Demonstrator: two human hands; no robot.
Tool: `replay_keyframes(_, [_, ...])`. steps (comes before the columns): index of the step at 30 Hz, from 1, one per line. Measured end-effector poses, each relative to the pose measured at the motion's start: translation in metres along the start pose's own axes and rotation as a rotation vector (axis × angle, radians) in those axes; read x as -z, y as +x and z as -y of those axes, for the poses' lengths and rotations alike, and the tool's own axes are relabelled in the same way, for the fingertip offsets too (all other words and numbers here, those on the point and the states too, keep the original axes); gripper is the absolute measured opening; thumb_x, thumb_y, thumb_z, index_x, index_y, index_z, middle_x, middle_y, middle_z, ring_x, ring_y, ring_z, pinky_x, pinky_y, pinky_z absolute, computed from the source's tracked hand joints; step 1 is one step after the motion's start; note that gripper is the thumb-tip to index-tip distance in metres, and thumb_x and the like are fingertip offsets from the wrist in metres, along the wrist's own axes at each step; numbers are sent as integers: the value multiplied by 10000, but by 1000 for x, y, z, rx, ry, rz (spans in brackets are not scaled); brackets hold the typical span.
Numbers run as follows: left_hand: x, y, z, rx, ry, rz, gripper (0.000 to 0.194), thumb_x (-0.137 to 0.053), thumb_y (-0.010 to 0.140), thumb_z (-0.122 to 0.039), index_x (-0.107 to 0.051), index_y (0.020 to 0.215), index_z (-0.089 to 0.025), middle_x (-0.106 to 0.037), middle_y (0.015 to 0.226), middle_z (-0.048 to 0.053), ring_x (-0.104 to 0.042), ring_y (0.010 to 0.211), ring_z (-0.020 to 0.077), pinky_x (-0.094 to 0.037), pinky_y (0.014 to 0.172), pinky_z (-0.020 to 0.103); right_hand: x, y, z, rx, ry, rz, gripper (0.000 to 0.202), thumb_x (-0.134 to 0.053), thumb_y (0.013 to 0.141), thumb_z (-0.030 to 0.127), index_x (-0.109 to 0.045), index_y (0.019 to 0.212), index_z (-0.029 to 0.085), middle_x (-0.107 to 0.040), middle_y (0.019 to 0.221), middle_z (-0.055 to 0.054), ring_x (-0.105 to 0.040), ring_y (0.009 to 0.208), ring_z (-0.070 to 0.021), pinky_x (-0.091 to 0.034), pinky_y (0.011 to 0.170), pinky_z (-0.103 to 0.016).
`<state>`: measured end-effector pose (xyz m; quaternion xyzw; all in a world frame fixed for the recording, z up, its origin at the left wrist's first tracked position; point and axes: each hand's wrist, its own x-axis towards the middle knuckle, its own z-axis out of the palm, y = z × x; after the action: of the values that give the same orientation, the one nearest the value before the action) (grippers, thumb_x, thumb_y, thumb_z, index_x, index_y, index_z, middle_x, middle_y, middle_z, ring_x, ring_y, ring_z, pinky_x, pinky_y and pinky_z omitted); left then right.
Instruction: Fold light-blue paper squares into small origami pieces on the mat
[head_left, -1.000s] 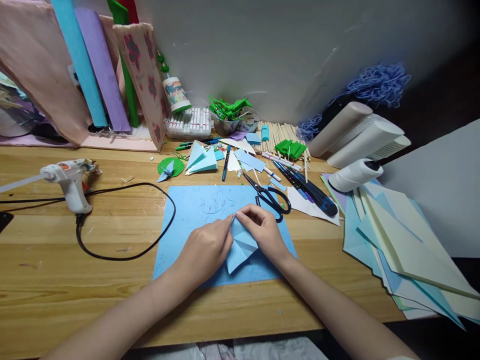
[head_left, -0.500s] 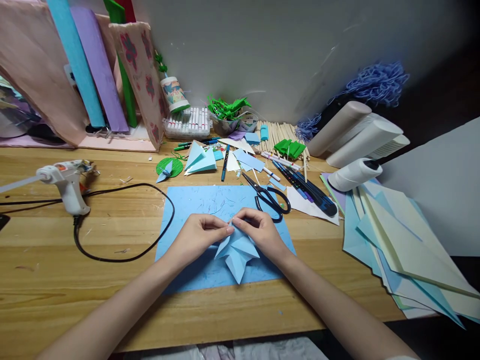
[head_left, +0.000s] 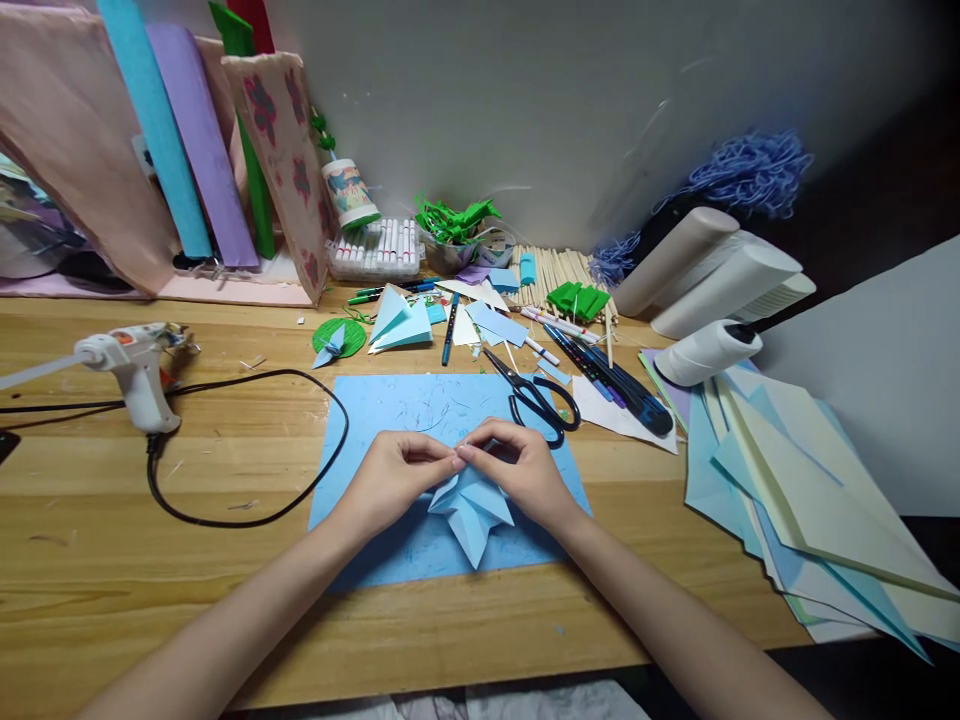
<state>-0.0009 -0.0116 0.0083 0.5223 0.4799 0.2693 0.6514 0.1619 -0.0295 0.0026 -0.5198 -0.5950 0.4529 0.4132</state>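
A light-blue folded paper star (head_left: 472, 515) with several creased points hangs from my fingertips above a blue mat (head_left: 360, 420). My left hand (head_left: 405, 480) pinches its upper edge between thumb and fingers. Right beside it, my right hand (head_left: 517, 475) pinches the same upper part, and the two thumbs nearly meet. The fingers hide the top of the star. Black-handled scissors (head_left: 536, 400) lie just beyond my right hand, partly on the mat.
A white glue gun (head_left: 135, 370) stands at left, its black cord (head_left: 247, 522) looping to the mat. Markers (head_left: 382, 245), paper scraps (head_left: 495, 325) and wooden sticks (head_left: 555, 270) lie at the back. A dark-blue utility knife (head_left: 637, 395) and stacked paper sheets (head_left: 817, 470) lie at right.
Both hands keep their pinch on the paper star. The fingertips have shifted very slightly, and the star has turned a little.
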Motion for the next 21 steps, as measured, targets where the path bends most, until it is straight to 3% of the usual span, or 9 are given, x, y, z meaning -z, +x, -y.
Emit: replay_keyframes(21, [-5, -1, -1, 2, -19, -16, 229, -654, 672, -334, -662, 650, -106, -613, 571, 8, -480, 517, 84, -369, 505, 189, -2, -1, -2, 42, -18, -10, 151, -527, 827, 255, -612, 730, 177, -589, 732, -13, -547, 716, -138, -401, 642, -241])
